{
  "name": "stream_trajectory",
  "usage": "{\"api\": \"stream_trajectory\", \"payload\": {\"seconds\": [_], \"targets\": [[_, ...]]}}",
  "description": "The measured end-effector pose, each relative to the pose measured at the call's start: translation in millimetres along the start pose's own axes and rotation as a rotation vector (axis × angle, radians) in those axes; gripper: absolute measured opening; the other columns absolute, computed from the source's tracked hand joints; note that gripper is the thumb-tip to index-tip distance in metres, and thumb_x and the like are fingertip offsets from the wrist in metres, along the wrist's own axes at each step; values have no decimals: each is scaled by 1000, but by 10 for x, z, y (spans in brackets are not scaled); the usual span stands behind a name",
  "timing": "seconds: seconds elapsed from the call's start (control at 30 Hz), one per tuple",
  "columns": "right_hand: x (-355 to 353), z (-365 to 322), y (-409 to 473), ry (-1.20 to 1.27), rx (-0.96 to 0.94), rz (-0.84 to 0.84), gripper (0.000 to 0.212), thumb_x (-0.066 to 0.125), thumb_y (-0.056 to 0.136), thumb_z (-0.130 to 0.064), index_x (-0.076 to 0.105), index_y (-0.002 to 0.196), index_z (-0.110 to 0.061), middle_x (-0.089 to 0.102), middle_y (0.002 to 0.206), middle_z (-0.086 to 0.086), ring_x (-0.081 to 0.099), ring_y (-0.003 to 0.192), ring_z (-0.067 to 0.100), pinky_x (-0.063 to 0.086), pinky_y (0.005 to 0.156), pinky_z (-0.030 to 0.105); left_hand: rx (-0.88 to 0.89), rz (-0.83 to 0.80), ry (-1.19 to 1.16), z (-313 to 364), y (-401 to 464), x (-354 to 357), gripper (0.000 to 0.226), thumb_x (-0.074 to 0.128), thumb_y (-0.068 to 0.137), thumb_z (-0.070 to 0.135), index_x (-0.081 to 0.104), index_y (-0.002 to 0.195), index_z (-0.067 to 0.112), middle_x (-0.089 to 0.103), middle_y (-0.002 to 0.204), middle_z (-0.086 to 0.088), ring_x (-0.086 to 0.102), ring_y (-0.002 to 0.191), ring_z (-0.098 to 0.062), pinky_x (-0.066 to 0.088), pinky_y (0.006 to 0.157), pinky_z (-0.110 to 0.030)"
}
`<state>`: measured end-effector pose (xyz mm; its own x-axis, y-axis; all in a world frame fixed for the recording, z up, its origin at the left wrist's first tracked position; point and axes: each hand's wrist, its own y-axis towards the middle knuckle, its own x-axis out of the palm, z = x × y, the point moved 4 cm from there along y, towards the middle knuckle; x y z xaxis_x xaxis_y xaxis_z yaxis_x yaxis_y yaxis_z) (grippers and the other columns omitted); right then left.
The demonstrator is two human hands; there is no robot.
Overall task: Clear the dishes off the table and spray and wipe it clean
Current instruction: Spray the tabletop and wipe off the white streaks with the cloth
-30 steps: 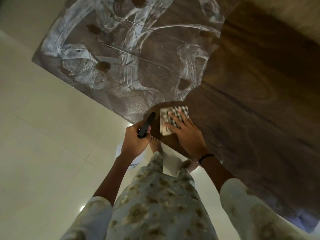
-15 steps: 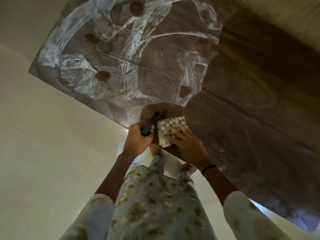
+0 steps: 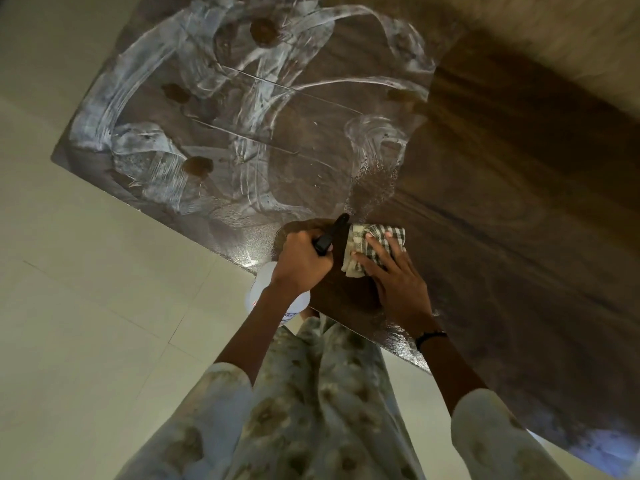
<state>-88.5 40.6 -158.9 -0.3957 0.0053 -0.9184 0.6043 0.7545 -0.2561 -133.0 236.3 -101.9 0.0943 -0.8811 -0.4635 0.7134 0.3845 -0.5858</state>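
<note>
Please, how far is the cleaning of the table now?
Done: no dishes are visible on the table, and its far left part carries white wiped smears. In hand: the left hand grips the spray bottle while the right hand presses the checked cloth at the near edge. Left: wiping off the smears and the unstreaked right side.

Pale floral sleeves (image 3: pixel 502 441), black wristband (image 3: pixel 429 337)
</note>
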Motion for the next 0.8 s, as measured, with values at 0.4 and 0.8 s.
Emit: {"api": "stream_trajectory", "payload": {"seconds": [0.4,0.8], "targets": [[-457,401,1037,13,106,119,46,44,99,-12,44,142,-28,23,159,1,10,148,34,30,112,56,-37,70,-49,80,167,-143,28,61,83,7,54,63,25,53,56,-7,46,48,-20,37,51,-29],[-305,427,630,-24,-177,3,57,54,91,-8,42,141,-32,24,158,1,12,148,31,26,116,51,-36,96,-82,106,310,-250,9,61,78,1,67,76,7,65,74,-26,58,63,-39,44,58,-37]]}}
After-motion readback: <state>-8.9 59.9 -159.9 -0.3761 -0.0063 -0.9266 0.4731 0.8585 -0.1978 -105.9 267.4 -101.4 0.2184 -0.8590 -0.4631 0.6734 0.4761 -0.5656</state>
